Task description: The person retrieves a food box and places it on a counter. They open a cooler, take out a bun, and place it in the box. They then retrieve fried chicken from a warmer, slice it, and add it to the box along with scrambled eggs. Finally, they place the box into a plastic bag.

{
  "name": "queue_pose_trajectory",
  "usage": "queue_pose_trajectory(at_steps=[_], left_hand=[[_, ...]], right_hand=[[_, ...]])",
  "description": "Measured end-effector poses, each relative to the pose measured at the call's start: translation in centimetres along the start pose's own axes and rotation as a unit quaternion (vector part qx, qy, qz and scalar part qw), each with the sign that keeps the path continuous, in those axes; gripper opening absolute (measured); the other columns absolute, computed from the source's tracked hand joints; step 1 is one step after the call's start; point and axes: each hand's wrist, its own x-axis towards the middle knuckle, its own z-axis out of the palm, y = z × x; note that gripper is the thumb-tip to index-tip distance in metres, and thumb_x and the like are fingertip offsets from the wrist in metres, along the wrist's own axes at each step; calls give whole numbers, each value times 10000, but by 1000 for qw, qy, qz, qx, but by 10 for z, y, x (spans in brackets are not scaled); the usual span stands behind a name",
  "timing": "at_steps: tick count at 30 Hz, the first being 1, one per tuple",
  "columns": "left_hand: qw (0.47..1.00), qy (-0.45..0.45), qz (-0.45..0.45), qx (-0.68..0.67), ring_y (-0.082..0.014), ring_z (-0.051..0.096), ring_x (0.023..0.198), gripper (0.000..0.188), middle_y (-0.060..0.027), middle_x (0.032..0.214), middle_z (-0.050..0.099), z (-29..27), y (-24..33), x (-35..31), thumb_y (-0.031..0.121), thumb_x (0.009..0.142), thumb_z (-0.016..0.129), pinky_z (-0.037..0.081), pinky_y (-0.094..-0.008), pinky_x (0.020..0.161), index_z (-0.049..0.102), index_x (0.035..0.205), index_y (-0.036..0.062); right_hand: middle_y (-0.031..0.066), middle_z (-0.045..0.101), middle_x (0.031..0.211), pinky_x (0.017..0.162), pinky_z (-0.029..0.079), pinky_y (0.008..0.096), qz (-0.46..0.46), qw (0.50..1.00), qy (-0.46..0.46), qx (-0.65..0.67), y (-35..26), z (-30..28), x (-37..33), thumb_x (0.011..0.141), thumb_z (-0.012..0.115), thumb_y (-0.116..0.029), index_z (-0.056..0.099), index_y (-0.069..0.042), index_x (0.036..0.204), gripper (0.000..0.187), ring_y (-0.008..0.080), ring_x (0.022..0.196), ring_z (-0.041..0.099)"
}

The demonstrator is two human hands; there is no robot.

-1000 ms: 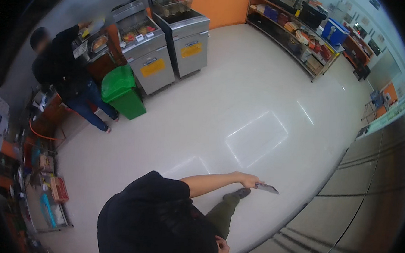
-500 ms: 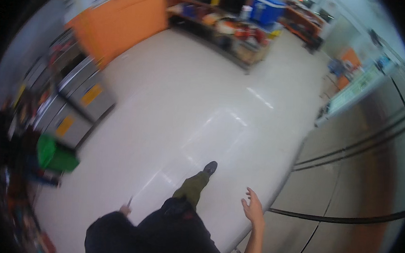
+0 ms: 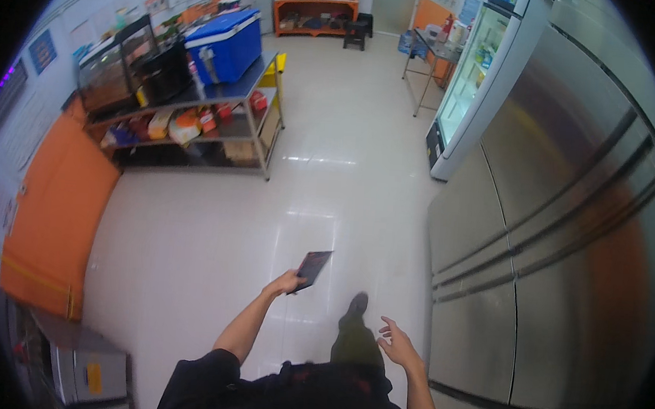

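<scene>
In front of me, my left hand (image 3: 287, 281) grips a dark, flat, thin rectangular thing (image 3: 312, 269) by its near edge, thumb on top. It has a reddish edge and looks like a phone or small tablet, though its exact kind does not show. My right hand (image 3: 400, 345) hangs beside my right hip, fingers loosely apart and nothing in them. The large stainless steel fridge (image 3: 477, 326) on the right is nearest to that hand, but the two do not touch. Below my right hand's level shows a leg in green trousers with a dark shoe (image 3: 359, 304).
A steel shelf table (image 3: 263, 152) at the far left bears a blue cooler box (image 3: 228, 48). Beyond the steel fridge stands a glass-door fridge (image 3: 466, 85). An orange panel (image 3: 57, 218) lines the left side; a dark stool (image 3: 356, 34) is at the back.
My view has swung left to right, so the shelf table now sits further left. My left arm has come forward, bringing the flat thing into plain view. My right hand stays empty.
</scene>
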Motion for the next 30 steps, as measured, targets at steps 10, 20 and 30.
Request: queue_pose_trajectory(at_steps=[10,20,30], left_hand=[[913,-278,-48,-295,-202,706,992,491,-107,1182,679,-78,323,230,331,1054,649,657,-391,766,529,1421,28],[813,-163,-102,-550,-292,690,1137,791,-177,1373,627,-299,395,538,701,1022,472,622,-522,875,468,1513,80],[883,-401,-85,-226,-202,688,1124,700,-108,1315,675,-585,627,902,608,1007,602,619,-423,891,549,1445,64]], right_hand=[[189,527,1374,1106,429,493,-212,967,70,-123,-95,-174,454,625,989,-305,585,-68,1385,893,405,1282,513],[192,653,1105,936,487,513,-218,920,-198,-258,-190,-269,901,703,939,-385,612,-65,1177,659,410,1084,629],[206,670,1217,970,510,425,-25,968,-249,1,-324,-437,1251,981,726,-464,553,-19,1302,576,274,1141,658]])
